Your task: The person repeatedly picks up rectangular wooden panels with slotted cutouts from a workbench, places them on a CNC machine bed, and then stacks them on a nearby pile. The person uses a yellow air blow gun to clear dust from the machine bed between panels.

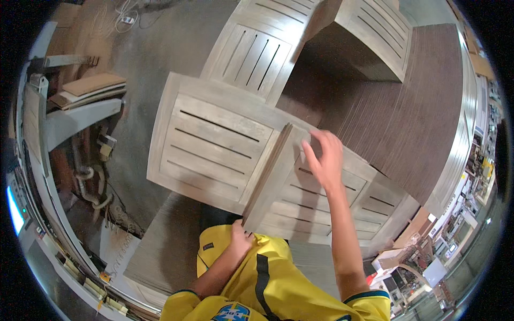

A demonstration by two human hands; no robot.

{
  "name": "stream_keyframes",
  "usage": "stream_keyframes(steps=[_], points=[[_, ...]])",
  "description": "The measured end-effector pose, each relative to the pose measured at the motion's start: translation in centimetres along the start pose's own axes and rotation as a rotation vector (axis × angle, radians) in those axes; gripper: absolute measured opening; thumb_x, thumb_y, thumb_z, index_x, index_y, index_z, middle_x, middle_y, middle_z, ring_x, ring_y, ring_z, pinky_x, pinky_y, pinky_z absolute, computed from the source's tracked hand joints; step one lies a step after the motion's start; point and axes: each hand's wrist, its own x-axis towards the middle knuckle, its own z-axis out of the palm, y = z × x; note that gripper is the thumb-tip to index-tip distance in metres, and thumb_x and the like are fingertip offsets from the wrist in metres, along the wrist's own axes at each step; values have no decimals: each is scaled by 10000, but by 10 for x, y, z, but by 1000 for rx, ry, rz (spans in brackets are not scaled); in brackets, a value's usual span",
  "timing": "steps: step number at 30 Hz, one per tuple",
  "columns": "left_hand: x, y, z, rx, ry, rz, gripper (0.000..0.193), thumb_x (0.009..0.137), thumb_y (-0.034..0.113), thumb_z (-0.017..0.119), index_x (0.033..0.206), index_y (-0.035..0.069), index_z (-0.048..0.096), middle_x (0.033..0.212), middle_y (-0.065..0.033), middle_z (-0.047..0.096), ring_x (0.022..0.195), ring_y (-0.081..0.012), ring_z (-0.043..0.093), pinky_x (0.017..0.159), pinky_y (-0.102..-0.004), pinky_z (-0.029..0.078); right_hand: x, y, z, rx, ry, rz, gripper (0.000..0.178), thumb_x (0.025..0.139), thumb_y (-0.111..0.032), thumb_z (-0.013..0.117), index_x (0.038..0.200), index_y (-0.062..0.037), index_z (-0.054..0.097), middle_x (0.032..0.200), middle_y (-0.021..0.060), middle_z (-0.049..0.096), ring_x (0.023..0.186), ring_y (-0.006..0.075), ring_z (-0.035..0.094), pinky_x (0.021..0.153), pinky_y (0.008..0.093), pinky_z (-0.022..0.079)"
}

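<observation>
A pale grey-brown slatted wooden panel [216, 147] with narrow dark slots lies across the front of me. Another slatted panel [342, 200] is on its right, with a raised wooden edge [272, 166] running between them. At the near end of that edge, close to my yellow shirt, my left hand [241, 239] has its fingers curled round the wood. My right hand [326, 158] is over the far part of the right panel, thumb and fingers apart and nothing held. Whether its fingertips touch the wood, I cannot tell.
Beyond the panels stands a large wooden cabinet form with dark grained boards [396, 128] and more slatted panels [251, 59]. A machine with grey metal arms [85, 123] and stacked boards [93, 88] is on the left. Cluttered benches [428, 267] line the right.
</observation>
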Motion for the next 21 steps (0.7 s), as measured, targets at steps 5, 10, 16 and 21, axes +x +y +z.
stream_keyframes(steps=[5, 10, 16, 21], points=[[-5, 103, -86, 217, 319, 751, 161, 1034, 212, 616, 887, 146, 615, 830, 15, 505, 805, -180, 545, 720, -387, 452, -171, 127, -76, -231, 355, 122, 270, 991, -46, 731, 1260, -52, 756, 1217, 134, 766, 1152, 345, 689, 1035, 458, 504], [-83, 323, -36, 1099, 749, 1745, 754, 1069, 384, 730, 1593, -69, 431, 1630, -252, 457, 1509, -413, 448, 1270, -506, 334, -424, 326, -173, -832, 538, 757, 586, 996, -332, 822, 1420, 28, 638, 1372, 221, 690, 1307, 368, 622, 1164, 465, 450], [-3, 410, -9, 1133, 586, 1259, 829, 1108, 613, 574, 1576, -66, 491, 1490, -219, 622, 1370, -330, 587, 1183, -434, 429, -486, 436, -241, 304, 82, 1575, 1068, 993, -752, 648, 1614, 96, 460, 1562, 190, 583, 1393, 352, 555, 1216, 439, 401], [-25, 395, 27, 1062, 490, 1336, 755, 1145, 614, 489, 1403, -73, 669, 1287, -181, 744, 1122, -319, 687, 1036, -433, 504, -478, 436, -204, 295, 391, 1442, 906, 1002, -783, 618, 1359, 43, 728, 1021, 11, 622, 948, 163, 544, 868, 369, 462]])
